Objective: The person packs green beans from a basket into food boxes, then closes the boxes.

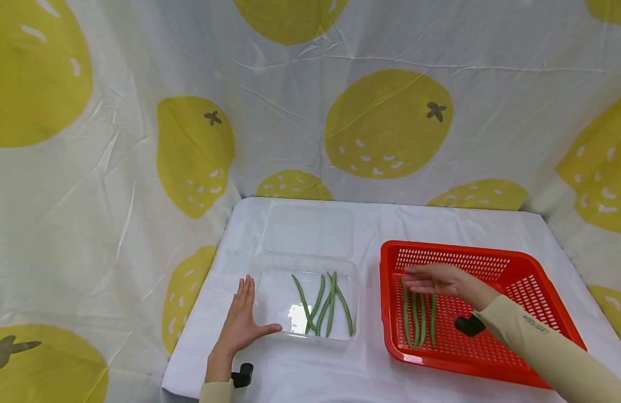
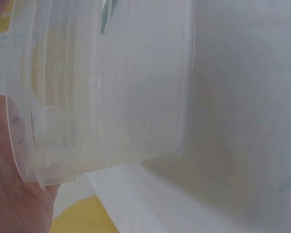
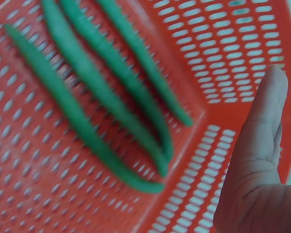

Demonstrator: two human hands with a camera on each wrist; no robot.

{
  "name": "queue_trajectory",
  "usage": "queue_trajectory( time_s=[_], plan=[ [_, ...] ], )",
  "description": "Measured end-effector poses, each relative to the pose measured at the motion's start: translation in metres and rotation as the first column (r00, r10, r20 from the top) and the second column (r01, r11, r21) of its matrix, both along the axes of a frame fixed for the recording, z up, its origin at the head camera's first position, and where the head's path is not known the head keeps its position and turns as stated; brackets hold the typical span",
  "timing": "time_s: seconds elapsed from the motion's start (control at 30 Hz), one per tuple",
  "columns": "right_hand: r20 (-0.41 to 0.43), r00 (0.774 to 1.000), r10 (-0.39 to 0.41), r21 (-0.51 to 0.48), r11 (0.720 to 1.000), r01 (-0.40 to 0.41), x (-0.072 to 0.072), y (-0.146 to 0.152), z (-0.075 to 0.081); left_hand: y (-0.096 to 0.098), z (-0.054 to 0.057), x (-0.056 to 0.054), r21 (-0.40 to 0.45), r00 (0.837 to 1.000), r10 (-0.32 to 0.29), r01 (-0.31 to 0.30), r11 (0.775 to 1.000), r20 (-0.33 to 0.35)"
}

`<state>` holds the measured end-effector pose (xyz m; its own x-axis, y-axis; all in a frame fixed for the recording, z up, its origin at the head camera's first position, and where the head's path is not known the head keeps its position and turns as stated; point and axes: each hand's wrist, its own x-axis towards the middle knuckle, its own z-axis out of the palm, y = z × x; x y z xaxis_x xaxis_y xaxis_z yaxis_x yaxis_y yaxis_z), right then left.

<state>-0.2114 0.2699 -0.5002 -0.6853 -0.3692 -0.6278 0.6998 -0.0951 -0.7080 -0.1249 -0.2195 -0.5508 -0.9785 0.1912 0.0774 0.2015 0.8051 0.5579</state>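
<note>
My left hand (image 1: 244, 324) is at the left side of a clear plastic container (image 1: 304, 259), fingers straight and thumb spread along the near edge. In the left wrist view, the palm is against or very close to the container's rim (image 2: 22, 145). Several green beans (image 1: 332, 305) lie inside toward the container's right side, some crossing. My right hand (image 1: 443, 280) is over the left part of a red perforated basket (image 1: 456, 247), fingers extended and holding nothing. Below it, several green beans (image 3: 82, 116) lie roughly side by side on the basket floor.
Behind the container, a flat clear sheet, apparently its lid (image 1: 310, 229), lies on the white tablecloth (image 1: 381, 224). A lemon-printed fabric (image 1: 290, 112) hangs behind the table and along its sides. The basket's raised walls surround the beans there.
</note>
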Motion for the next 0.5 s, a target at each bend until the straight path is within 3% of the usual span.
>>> queue_trajectory(
  time_s=[0.3,0.5],
  plan=[
    [0.052,0.996,-0.069,0.079,0.995,0.064,0.008,0.037,-0.022,0.0,0.002,0.0,0.006,1.0,-0.001,0.001,1.0,0.001],
    [0.061,0.995,-0.077,0.155,0.986,0.067,0.013,0.053,-0.033,0.0,0.002,0.0,0.008,1.0,-0.004,0.004,1.0,0.006]
  ],
)
